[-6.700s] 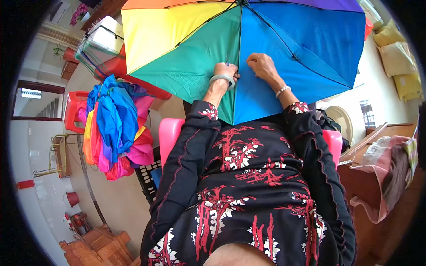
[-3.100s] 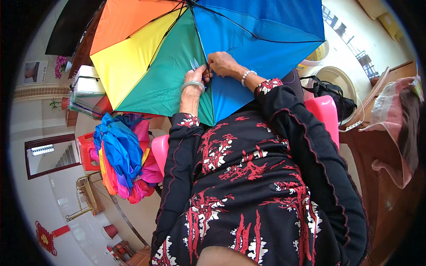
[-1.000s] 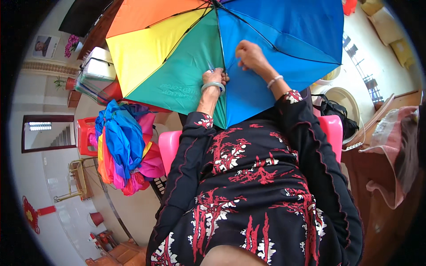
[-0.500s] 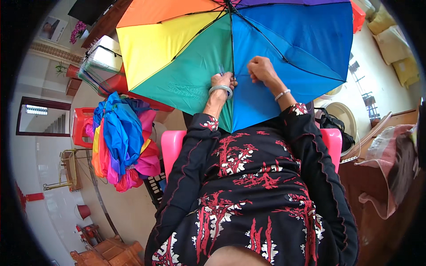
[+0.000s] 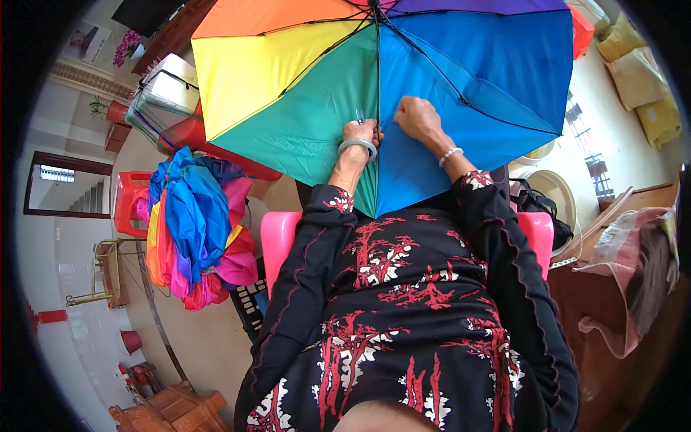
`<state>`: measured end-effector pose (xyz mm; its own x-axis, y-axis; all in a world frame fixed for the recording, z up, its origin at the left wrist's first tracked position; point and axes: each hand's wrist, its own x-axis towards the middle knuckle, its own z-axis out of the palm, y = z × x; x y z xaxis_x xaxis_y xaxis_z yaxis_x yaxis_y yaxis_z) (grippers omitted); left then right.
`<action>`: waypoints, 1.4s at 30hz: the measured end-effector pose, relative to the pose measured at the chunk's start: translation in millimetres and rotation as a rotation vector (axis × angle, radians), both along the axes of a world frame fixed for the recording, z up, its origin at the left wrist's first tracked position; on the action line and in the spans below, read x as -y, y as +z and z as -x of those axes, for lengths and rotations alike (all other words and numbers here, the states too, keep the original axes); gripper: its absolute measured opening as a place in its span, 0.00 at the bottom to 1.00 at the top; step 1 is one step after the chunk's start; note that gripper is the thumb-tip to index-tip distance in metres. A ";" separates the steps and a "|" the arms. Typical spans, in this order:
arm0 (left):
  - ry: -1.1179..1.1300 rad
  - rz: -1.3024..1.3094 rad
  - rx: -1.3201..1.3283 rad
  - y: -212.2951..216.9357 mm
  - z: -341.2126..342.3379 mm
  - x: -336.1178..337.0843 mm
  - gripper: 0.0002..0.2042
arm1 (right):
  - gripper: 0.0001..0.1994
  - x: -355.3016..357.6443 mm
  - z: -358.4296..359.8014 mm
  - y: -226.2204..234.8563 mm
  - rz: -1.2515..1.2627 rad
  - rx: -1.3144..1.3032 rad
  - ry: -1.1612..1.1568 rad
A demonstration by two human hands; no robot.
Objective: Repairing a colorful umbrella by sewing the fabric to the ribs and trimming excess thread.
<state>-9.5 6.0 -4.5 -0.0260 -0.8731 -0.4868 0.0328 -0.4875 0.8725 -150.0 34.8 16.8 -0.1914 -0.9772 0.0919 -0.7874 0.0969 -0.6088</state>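
Observation:
An opened rainbow umbrella (image 5: 302, 129) lies spread in front of me, its inner side with black ribs facing me. My left hand (image 5: 362, 133) is closed at the black rib (image 5: 378, 79) between the green and blue panels, pinching it with the cloth. From the top of that hand juts a small, pointed, bluish clear thing (image 5: 359, 114), whose kind I cannot make out. Just right of it, over the blue panel, my right hand (image 5: 419, 119) is closed with its knuckles up. Its fingertips are hidden, and anything thin between them does not show.
A heap of folded-up rainbow umbrella cloth (image 5: 191, 223) rests on a red stool (image 5: 128, 205) at the left. Pink chair arms (image 5: 279, 241) flank me. On the right stand a pale bucket (image 5: 558, 191) with a black bag (image 5: 536, 205), and yellowish sacks (image 5: 640, 75) farther back.
My right hand has moved slightly left and toward my left hand, turning its knuckles more upward. My left hand keeps its hold at the rib.

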 end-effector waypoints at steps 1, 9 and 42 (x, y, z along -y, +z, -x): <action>0.009 -0.002 0.001 -0.7 -1.2 -0.3 0.07 | 0.08 -0.1 -4.0 -0.2 -0.002 0.002 0.000; 0.001 0.017 -0.009 0.4 -2.9 -1.5 0.08 | 0.07 -4.7 -18.9 -1.7 -0.051 -0.163 0.132; 0.205 0.032 -0.179 -9.6 -4.1 -0.5 0.12 | 0.09 -1.2 -3.4 -2.2 -0.306 0.715 0.099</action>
